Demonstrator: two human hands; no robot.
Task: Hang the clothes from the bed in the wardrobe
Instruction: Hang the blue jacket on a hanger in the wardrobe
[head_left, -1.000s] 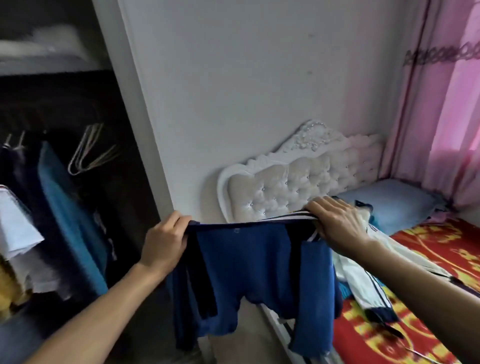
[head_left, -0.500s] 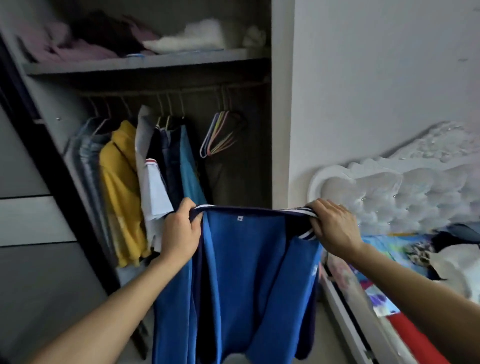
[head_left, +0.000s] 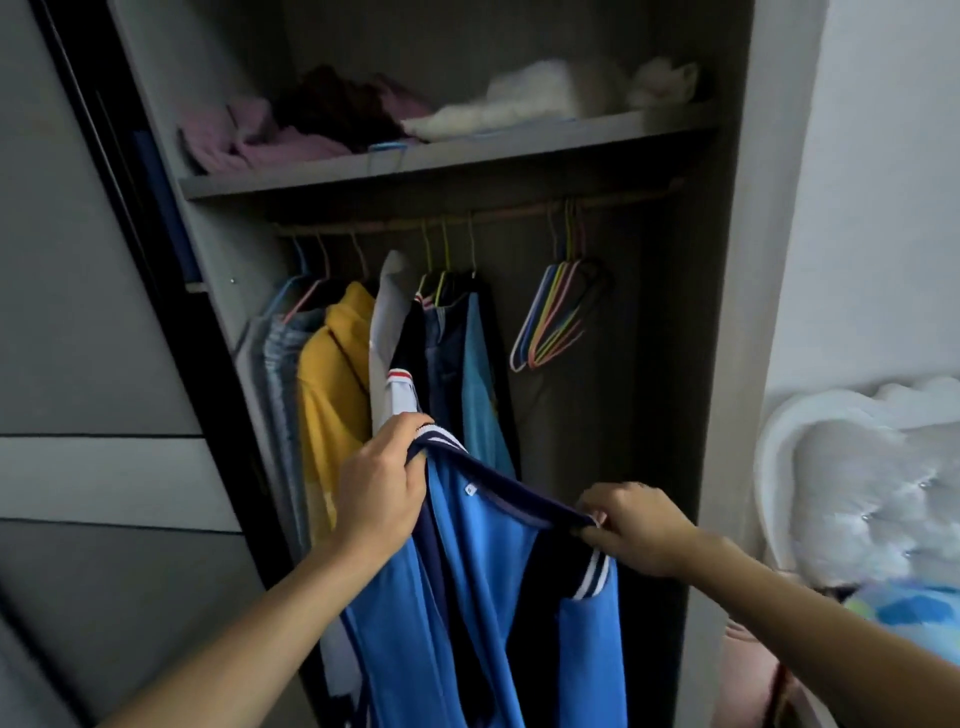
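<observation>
The left hand (head_left: 382, 486) is gripping the jacket (head_left: 483, 597) at one end of its dark collar, with the fingers curling round the striped trim. The right hand (head_left: 636, 525) is pinching the other end of the collar, lower and further right, with thumb and fingers closing on the cloth. The jacket is hanging between the two hands in front of the open wardrobe (head_left: 727, 312), and its blue body is falling past the bottom edge of the view. A small white tag is showing just under the collar, and a striped band is hanging below the right hand.

Inside the wardrobe, a rail (head_left: 613, 200) is running under a shelf (head_left: 447, 161). On the left part of the rail, clothes are hanging close together: grey striped pieces, a yellow hoodie (head_left: 335, 384), a white shirt (head_left: 387, 332), and dark and light-blue garments beside it. A bunch of empty hangers (head_left: 558, 317) is hanging further right on the rail, apart from those clothes and above the right hand. The shelf is carrying pink clothes (head_left: 244, 140) on the left and something white and fluffy (head_left: 519, 104) on the right.

A grey door (head_left: 78, 312) is standing on the left. On the right, past the wardrobe's side, a white tufted headboard (head_left: 857, 493) is leaning against the wall, with blue bedding (head_left: 904, 608) lying near it.
</observation>
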